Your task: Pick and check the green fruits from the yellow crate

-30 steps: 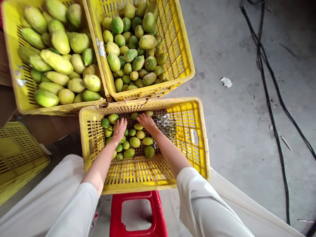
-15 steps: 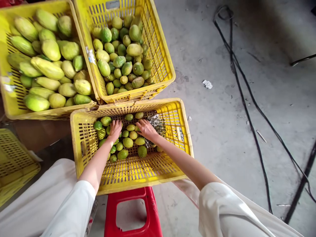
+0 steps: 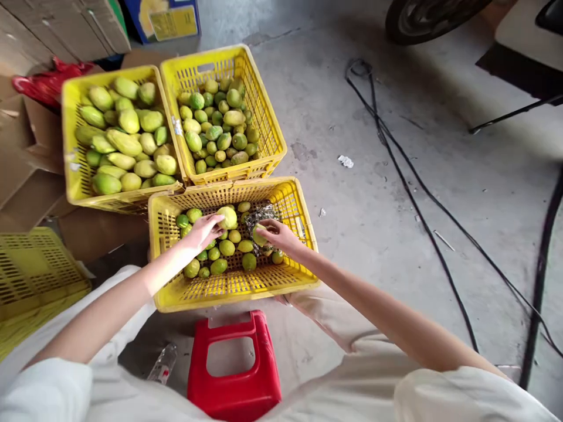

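Both hands have risen from the pile: left hand (image 3: pixel 200 230) fingers grip a pale fruit (image 3: pixel 227 217), right hand (image 3: pixel 276 234) fingers pinch a green fruit (image 3: pixel 258 235) above the near crate (image 3: pixel 229 293). Sorting seems underway; next, each likely goes to a rear crate (image 3: pixel 264 126).

My concrete floor (image 3: pixel 373 234) carries three yellow crates (image 3: pixel 233 287), a red stool (image 3: pixel 233 387) just before them, black cables (image 3: pixel 417 193) beyond.

The person wears a white top with short sleeves; the left sleeve (image 3: pixel 48 390) and right sleeve (image 3: pixel 461 395) both end above the elbow, leaving 2 bare forearms. The left hand (image 3: pixel 200 230) and right hand (image 3: pixel 279 235) are bare, without gloves. Pale trousers (image 3: pixel 316 319) cover the legs.
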{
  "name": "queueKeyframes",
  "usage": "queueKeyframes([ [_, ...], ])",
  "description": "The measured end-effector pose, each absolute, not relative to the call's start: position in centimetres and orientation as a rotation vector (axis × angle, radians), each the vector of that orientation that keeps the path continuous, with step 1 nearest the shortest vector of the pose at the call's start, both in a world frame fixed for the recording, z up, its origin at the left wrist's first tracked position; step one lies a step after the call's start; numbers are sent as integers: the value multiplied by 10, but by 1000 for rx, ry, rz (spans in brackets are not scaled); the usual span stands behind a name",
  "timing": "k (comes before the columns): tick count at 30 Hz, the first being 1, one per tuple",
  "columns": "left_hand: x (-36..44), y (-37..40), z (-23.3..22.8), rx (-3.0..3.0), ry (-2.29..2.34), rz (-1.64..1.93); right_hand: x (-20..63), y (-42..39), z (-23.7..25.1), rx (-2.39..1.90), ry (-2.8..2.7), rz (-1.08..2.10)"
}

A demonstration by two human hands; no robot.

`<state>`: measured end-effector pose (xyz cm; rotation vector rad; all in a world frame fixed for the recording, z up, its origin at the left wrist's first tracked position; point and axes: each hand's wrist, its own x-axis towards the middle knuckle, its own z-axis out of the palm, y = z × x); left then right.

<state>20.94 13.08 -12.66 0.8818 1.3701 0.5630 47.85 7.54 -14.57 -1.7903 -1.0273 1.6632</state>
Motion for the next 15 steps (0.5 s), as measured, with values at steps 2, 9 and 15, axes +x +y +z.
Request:
queueKeyframes([
  [2, 199, 116, -81, 792, 1314, 639, 475, 67, -109, -1561, -714, 1868],
  [9, 177, 58, 28, 466, 1018, 835, 459, 45, -1, -1129, -513, 2076],
  [15, 181, 48, 34, 528, 982, 841, 449, 37, 27, -1052, -652, 1982],
])
